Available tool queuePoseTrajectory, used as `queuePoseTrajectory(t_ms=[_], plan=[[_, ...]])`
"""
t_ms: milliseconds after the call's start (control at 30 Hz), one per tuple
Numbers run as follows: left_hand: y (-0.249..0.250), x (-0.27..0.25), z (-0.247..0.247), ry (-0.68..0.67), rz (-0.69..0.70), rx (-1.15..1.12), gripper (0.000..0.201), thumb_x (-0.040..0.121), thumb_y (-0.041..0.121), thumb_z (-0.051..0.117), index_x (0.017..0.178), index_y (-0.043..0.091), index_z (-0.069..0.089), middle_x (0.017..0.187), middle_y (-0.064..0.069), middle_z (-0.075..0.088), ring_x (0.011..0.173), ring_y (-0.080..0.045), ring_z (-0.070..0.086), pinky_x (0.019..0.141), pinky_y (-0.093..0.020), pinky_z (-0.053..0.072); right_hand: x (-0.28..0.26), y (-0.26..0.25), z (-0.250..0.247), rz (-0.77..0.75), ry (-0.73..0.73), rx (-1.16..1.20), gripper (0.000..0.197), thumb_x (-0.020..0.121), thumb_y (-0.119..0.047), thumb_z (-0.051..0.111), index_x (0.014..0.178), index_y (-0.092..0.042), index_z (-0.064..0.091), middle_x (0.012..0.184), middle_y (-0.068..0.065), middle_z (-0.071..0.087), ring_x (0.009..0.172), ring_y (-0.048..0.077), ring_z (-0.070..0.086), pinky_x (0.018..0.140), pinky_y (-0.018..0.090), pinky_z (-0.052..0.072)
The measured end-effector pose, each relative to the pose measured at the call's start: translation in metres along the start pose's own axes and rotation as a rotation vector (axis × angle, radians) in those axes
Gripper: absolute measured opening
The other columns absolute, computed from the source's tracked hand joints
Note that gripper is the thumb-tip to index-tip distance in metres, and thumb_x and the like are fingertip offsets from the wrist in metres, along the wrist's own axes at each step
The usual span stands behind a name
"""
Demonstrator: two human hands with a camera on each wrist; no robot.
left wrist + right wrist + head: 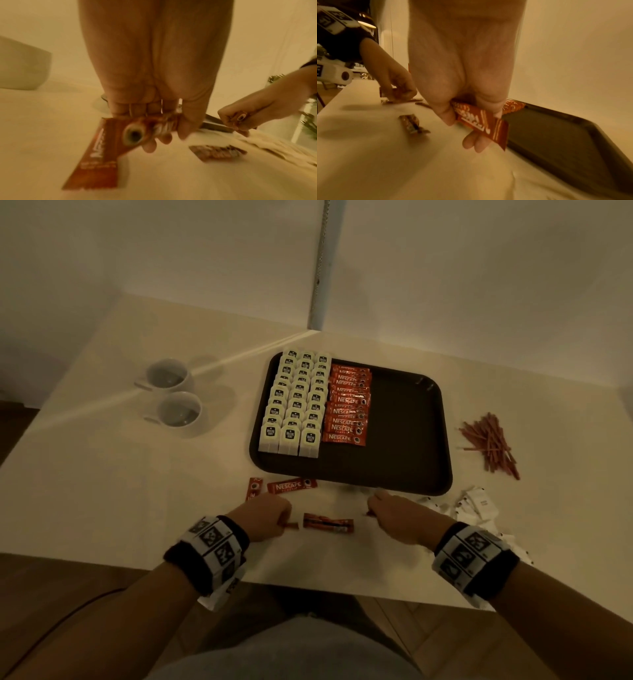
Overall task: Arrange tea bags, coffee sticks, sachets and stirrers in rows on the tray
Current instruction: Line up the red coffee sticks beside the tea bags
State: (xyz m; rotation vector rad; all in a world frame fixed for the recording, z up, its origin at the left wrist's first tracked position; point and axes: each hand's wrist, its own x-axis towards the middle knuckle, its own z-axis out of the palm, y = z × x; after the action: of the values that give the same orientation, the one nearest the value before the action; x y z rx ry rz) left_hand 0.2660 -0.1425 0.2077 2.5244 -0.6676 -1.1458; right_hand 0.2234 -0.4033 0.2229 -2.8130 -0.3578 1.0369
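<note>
While the left hand [150,111] grips one coffee stick [102,151], the right hand [462,94] pinches another stick [481,124], both just above the bench [137,508]. Nearby, the tray [404,440] holds tea bags [294,405] and coffee rows.

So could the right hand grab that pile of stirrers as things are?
Probably not at once: the right hand already grips a coffee stick. The stirrers lie uncovered on the table to the tray's right, so the way looks free once it lets go.
</note>
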Motion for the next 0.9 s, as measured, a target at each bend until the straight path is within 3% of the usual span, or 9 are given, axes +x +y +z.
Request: queuePoseTrajectory(t_ms=[67, 167, 300, 367, 533, 667, 733, 800, 900], plan=[[-0.006, -0.004, -0.010, 0.068, -0.010, -0.138, 0.007, 0.097, 0.012, 0.044, 0.103, 0.016, 0.045, 0.097, -0.002, 0.053, 0.086, -0.015, 0.052, 0.073, -0.021, 0.037, 0.007, -0.010, -0.009, 0.013, 0.040, 0.072, 0.023, 0.098, -0.018, 0.038, 0.119, -0.011, 0.044, 0.114, 0.007, 0.044, 0.074, 0.008, 0.045, 0.072, 0.024, 0.040], [-0.020, -0.004, -0.017, 0.228, -0.108, -0.219, 0.016, 0.100, 0.016, 0.038, 0.115, 0.012, 0.034, 0.094, -0.008, 0.059, 0.074, -0.018, 0.055, 0.064, -0.025, 0.042, 0.021, -0.033, -0.020, -0.014, 0.056, 0.147, 0.021, 0.099, -0.022, 0.038, 0.117, -0.013, 0.043, 0.098, 0.004, 0.051, 0.080, 0.015, 0.052, 0.073, 0.028, 0.044], [-0.033, 0.003, -0.014, 0.321, -0.335, -0.095, 0.051, 0.087, 0.042, 0.064, 0.119, 0.010, 0.039, 0.109, -0.008, 0.057, 0.098, -0.025, 0.057, 0.077, -0.032, 0.045, 0.039, -0.058, -0.017, -0.084, 0.003, -0.002, 0.038, 0.090, -0.043, 0.055, 0.116, -0.016, 0.049, 0.110, 0.002, 0.057, 0.098, 0.019, 0.057, 0.078, 0.028, 0.045], [-0.035, 0.008, -0.010, 0.275, -0.360, 0.003, 0.047, 0.085, 0.038, 0.066, 0.117, 0.009, 0.046, 0.117, -0.009, 0.057, 0.106, -0.026, 0.057, 0.084, -0.032, 0.045, 0.046, -0.062, -0.010, -0.128, 0.021, -0.073, 0.040, 0.086, -0.040, 0.061, 0.116, -0.016, 0.052, 0.117, 0.004, 0.057, 0.103, 0.020, 0.055, 0.083, 0.029, 0.046], [-0.036, 0.007, -0.013, 0.306, -0.278, -0.053, 0.028, 0.097, 0.025, 0.048, 0.119, 0.006, 0.049, 0.120, -0.013, 0.058, 0.109, -0.030, 0.056, 0.089, -0.033, 0.041, 0.051, -0.066, -0.006, -0.186, 0.011, -0.081, 0.032, 0.092, -0.030, 0.055, 0.120, -0.015, 0.055, 0.124, 0.007, 0.052, 0.109, 0.022, 0.053, 0.093, 0.033, 0.046], [-0.026, 0.002, -0.022, 0.390, -0.102, -0.147, 0.012, 0.097, 0.022, 0.046, 0.104, 0.014, 0.039, 0.088, -0.006, 0.057, 0.081, -0.028, 0.057, 0.068, -0.031, 0.040, 0.046, -0.063, -0.020, -0.155, -0.041, 0.088, 0.025, 0.093, -0.021, 0.053, 0.117, -0.013, 0.052, 0.117, 0.007, 0.056, 0.101, 0.019, 0.056, 0.083, 0.024, 0.044], [-0.015, 0.006, -0.021, 0.422, -0.013, -0.127, 0.012, 0.098, 0.026, 0.045, 0.102, 0.018, 0.037, 0.079, 0.003, 0.051, 0.072, -0.021, 0.054, 0.062, -0.027, 0.037, 0.044, -0.055, -0.032, -0.108, -0.057, 0.297, 0.027, 0.092, -0.016, 0.054, 0.119, -0.013, 0.049, 0.110, 0.006, 0.057, 0.084, 0.012, 0.057, 0.069, 0.016, 0.045], [-0.005, 0.011, -0.018, 0.412, 0.056, -0.075, 0.019, 0.098, 0.035, 0.045, 0.108, 0.019, 0.041, 0.084, 0.004, 0.055, 0.072, -0.016, 0.055, 0.061, -0.022, 0.038, 0.041, -0.048, -0.043, -0.062, -0.046, 0.491, 0.027, 0.091, -0.016, 0.056, 0.116, -0.016, 0.049, 0.099, -0.001, 0.056, 0.076, 0.008, 0.056, 0.061, 0.015, 0.047], [0.002, 0.025, -0.010, 0.330, 0.099, 0.085, 0.050, 0.088, 0.050, 0.057, 0.127, 0.021, 0.042, 0.107, 0.000, 0.061, 0.089, -0.016, 0.060, 0.075, -0.025, 0.047, 0.037, -0.038, -0.058, 0.011, 0.038, 0.716, 0.018, 0.089, -0.024, 0.061, 0.106, -0.020, 0.053, 0.089, -0.008, 0.056, 0.079, 0.007, 0.059, 0.065, 0.016, 0.047]])
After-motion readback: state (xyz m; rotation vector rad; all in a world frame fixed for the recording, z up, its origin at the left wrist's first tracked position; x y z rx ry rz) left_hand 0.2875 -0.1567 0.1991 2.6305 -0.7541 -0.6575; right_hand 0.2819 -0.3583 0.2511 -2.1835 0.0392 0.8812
